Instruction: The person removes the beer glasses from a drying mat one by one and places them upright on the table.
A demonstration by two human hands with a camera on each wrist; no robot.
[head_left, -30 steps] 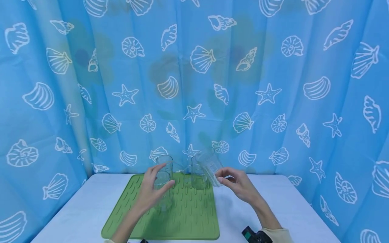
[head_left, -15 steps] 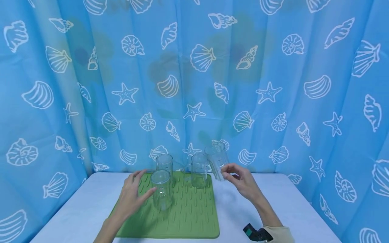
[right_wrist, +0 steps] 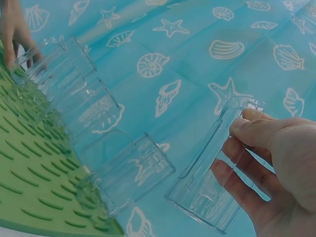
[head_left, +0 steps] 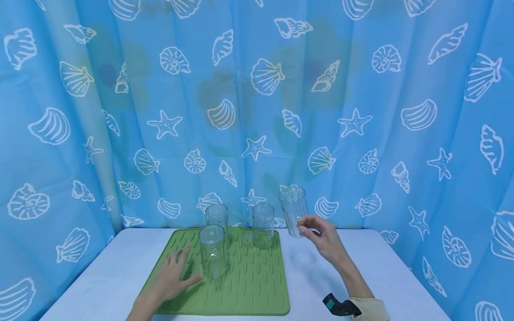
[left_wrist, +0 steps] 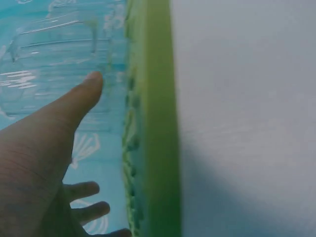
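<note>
My right hand [head_left: 323, 236] pinches a clear glass mug [head_left: 293, 205] low on its side, between thumb and fingers. The mug tilts slightly and hangs above the white table, right of the mat. My left hand [head_left: 168, 278] is over the left of the green mat [head_left: 249, 290], fingers spread and holding nothing. Its thumb points at the nearest clear glass [head_left: 213, 256], apart from it in the head view. Behind that one stands another clear glass [head_left: 217, 214]. A third, a glass mug [head_left: 263, 225] with a handle on its left, stands at the mat's back right.
The ridged mat lies on a white-covered table [head_left: 333, 276]. A blue curtain [head_left: 257, 111] with white seashell prints hangs behind the table and on both sides. A black band [head_left: 341, 306] sits on the right wrist.
The left hand has moved away from the front glass, to the left and nearer. The right hand has carried its mug rightward, off the mat's edge, and the mug is now more upright.
</note>
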